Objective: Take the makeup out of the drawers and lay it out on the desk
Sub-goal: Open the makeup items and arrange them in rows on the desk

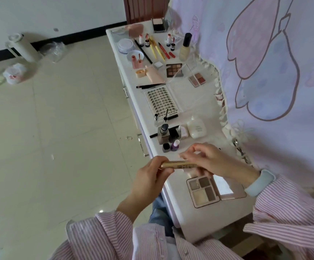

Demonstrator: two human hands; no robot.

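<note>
Left hand [152, 175] curled round the near end of a gold tube [178, 164], fingers wrapped over its top, thumb side underneath. Right hand [208, 162] pinching the tube's far end, fingers [188, 155] bent and drawn together on it; the exact contact of the tips blurred, not to be told. Tube held level between the two hands, above the front edge of the white desk [173, 201], dark print showing on its middle.

Just below the right hand, lying open on the desk: a four-pan eyeshadow palette [202, 190] with its mirror lid flat beside it. Just beyond the hands, a small purple bottle [175, 145] standing next to a dark cap [166, 147], and behind these a squarish bottle with a grey stopper [163, 134]. To the right of those, a white cream-coloured container [196, 128].

Farther along the desk, a tray of false lashes [161, 101] with its clear lid opened out to the right. Beyond it, a nine-pan brown palette [174, 70], a smaller pink palette [197, 79], a peach tube [154, 75] lying flat, and a pale yellow bottle with a black cap [185, 47] standing upright. Near the far end, yellow and red pencils [159, 49] laid side by side, and a round lilac compact [127, 45].

Pink-striped sleeves [99, 233] on both arms, a pale blue cuff at the right wrist. Lilac cartoon-print curtain [265, 72] hanging behind the desk; cream tiled floor [58, 128] to the left.
</note>
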